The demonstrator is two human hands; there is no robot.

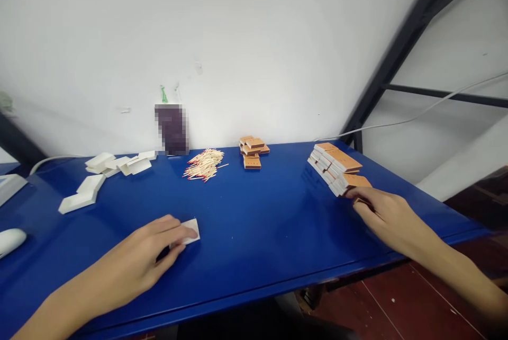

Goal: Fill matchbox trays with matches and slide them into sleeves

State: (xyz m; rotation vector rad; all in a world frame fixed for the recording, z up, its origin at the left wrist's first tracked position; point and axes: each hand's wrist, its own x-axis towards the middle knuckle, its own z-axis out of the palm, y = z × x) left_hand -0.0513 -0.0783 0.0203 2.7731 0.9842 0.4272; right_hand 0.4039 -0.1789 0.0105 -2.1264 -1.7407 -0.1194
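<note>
Lying at the far left of the blue tabletop (270,223), a white mouse (12,242) sits apart from the work. Farther back and to its right, loose white trays (90,185) spread toward the wall, some leaning on one another; none of them wears a sleeve, so this share looks left to do. Nearer the front edge, the person's left hand (159,247) rests low, fingers and thumb narrowed about one white tray (193,225), whose far corner shows past the fingertips; the hand covers too much to tell whether anything is inside. Beyond it, toward the wall, lies a heap of red-tipped matches (204,165), a good many not boxed. Next comes a small, untidy pile of orange matchboxes (253,150); whether these are bare sleeves or complete boxes is unclear. Farthest right stands a neater stack of matchboxes (333,164), orange faces up and white sides toward the left. It appears to be the finished portion, and a sizeable one, though its contents are hidden. At its near end, the right hand (383,213) seems to pinch a matchbox (362,203) between thumb and fingers, with only a brown edge showing.
</note>
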